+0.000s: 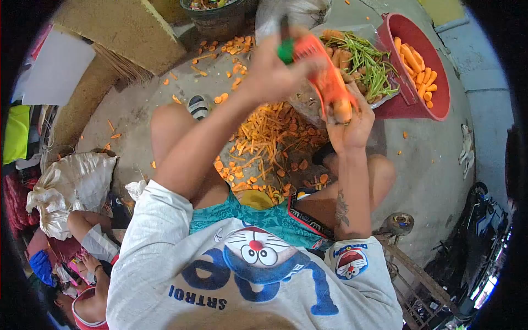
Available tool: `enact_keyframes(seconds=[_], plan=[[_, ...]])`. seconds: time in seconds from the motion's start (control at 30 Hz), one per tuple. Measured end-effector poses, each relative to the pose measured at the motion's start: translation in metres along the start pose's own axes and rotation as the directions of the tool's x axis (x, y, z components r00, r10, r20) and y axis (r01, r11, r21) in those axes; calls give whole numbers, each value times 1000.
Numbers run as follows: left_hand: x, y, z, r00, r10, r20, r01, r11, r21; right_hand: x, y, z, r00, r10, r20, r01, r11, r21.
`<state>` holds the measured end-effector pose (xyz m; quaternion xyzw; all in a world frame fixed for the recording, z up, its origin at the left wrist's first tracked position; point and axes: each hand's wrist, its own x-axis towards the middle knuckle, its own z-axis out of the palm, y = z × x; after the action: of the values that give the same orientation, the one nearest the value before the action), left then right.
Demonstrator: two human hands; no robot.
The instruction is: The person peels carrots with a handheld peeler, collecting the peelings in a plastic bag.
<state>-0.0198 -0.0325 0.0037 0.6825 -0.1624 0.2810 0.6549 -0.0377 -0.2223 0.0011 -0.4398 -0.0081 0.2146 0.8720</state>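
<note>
Concrete floor supports a red bucket of peeled carrots.

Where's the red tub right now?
Head view, upper right: the red tub, with orange carrots inside, is immediately right of the green stems.

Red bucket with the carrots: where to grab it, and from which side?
I'd take the red bucket by the near-right stretch of its rim, coming from the wearer's side, fingers hooked over the edge. That lip shows uncovered, with bare floor in front, while green stalks crowd the left. The carrots lie loose inside, so likely avoid tipping the mouth.
</note>
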Motion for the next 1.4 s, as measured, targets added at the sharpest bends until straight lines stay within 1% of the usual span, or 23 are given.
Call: enact_keyframes(seconds=[0.03,0.1,0.17,0.23,0.33,0.37,0.4,0.43,0.5,0.6,0.67,0.73,0.83,0.87,0.9,0.97,1.03,1.1,1.13,1.17,1.23,1.27,1.4], plan=[[-5,6,9,979,186,85,-182,982,-50,-2,-1,14,995,-62,-74,61,998,-18],[2,-4,-2,984,152,95,-150,988,-23,-5,2,14,982,-109,-153,103,994,-43],[21,-10,-32,975,-212,-66,219,966,139,-2,3,2,996,-88,31,90,994,-66],[26,-20,-44,989,-131,-67,141,973,182,-3,-1,-3,997,-57,61,59,998,-34],[1,-10,-10,970,-236,-49,237,971,16,2,-2,-1,996,-14,94,9,999,48],[-3,-2,-4,970,-238,-44,239,971,12,1,1,14,993,-80,-91,80,997,4],[-4,6,0,992,-113,57,111,993,31,1,3,22,952,-148,-269,139,989,-54],[-6,9,2,988,9,157,-15,999,37,-1,3,16,951,-143,-274,132,990,-57],[6,-10,-10,995,-90,44,93,994,-52,-5,3,1,997,-67,-31,67,998,-13],[25,-39,-53,965,-250,-83,254,966,53,0,5,-15,995,-30,90,26,999,36],[16,-20,-31,971,-226,-83,230,973,34,3,0,-9,984,17,180,-30,997,71],[-5,0,-4,994,-100,32,100,995,5,1,-1,21,974,-100,-204,100,995,-13],[-2,0,-3,997,-44,63,40,998,57,-3,1,23,979,-146,-145,138,988,-62],[7,-12,-18,989,-148,-6,147,975,168,-8,-2,9,998,-61,-5,61,998,-4],[12,-17,-30,989,-147,-6,146,974,172,-7,-2,-1,998,-61,-2,61,998,0],[27,-16,-44,975,-144,-169,153,987,45,-2,-4,-11,995,-19,98,14,998,57],[9,-7,-16,974,-193,-120,198,980,28,0,-3,-4,997,-39,73,34,997,65],[-11,8,14,999,30,43,-24,992,-125,0,-1,18,967,-178,-181,161,981,-106],[-6,3,6,989,109,104,-112,993,26,0,-1,-1,989,-150,2,150,989,-16],[-1,-2,-4,991,95,99,-98,995,26,-1,1,-7,991,-137,-4,137,990,-18],[18,-16,-26,993,-102,-67,110,986,128,1,4,-10,995,-89,35,87,995,50],[24,-23,-32,955,-244,-170,251,968,20,1,-1,-16,981,-54,188,50,998,22],[8,-9,-18,970,-210,-118,221,972,85,-2,-6,-1,995,-25,93,25,1000,-5]])
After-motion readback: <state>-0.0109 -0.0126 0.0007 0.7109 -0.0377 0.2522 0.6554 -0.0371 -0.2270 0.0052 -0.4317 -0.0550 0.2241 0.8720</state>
